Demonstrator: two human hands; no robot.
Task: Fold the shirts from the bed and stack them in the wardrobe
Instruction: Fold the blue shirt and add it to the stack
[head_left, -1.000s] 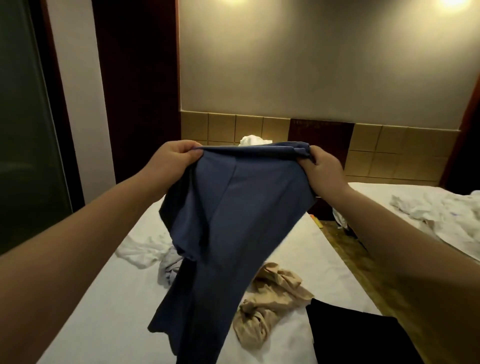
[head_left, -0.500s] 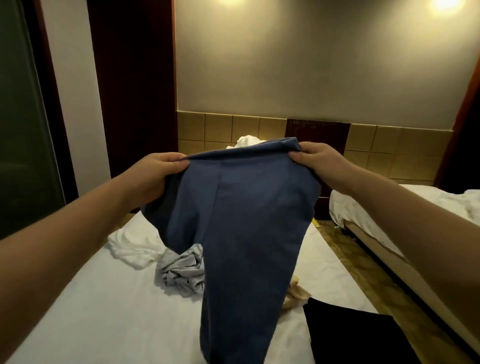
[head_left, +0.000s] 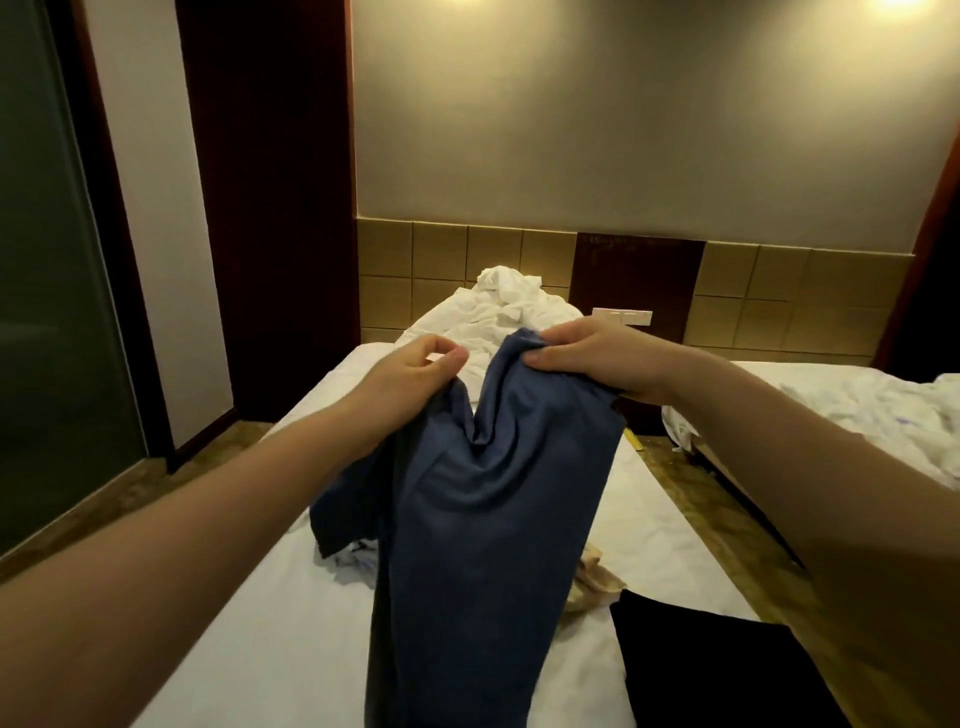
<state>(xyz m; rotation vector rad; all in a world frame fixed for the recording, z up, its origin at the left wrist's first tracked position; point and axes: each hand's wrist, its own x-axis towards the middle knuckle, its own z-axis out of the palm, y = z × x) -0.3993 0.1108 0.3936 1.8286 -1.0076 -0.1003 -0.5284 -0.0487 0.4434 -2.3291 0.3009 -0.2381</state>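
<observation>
A blue shirt (head_left: 488, 519) hangs over the white bed (head_left: 249, 639), drooping down to the sheet. My right hand (head_left: 587, 353) is clenched on one top corner of it. My left hand (head_left: 415, 376) holds the other side with its lower fingers, thumb and forefinger pinched together above the cloth. Between the two hands the shirt's top edge sags in a deep V. Partly hidden behind the shirt lie a crumpled grey-white garment (head_left: 350, 564) and a beige garment (head_left: 592, 582). A black garment (head_left: 711, 670) lies flat at the bed's near right.
Rumpled white bedding (head_left: 498, 306) is heaped at the head of the bed, against a tiled headboard wall. A second bed (head_left: 852, 410) with crumpled sheets stands to the right across a narrow strip of floor (head_left: 696, 499). A glass door (head_left: 47, 322) and dark wood panel are on the left.
My hands have come closer together and lower, so the shirt's taut top edge now sags in a V. The view has tilted, showing the bedding heap at the head of the bed.
</observation>
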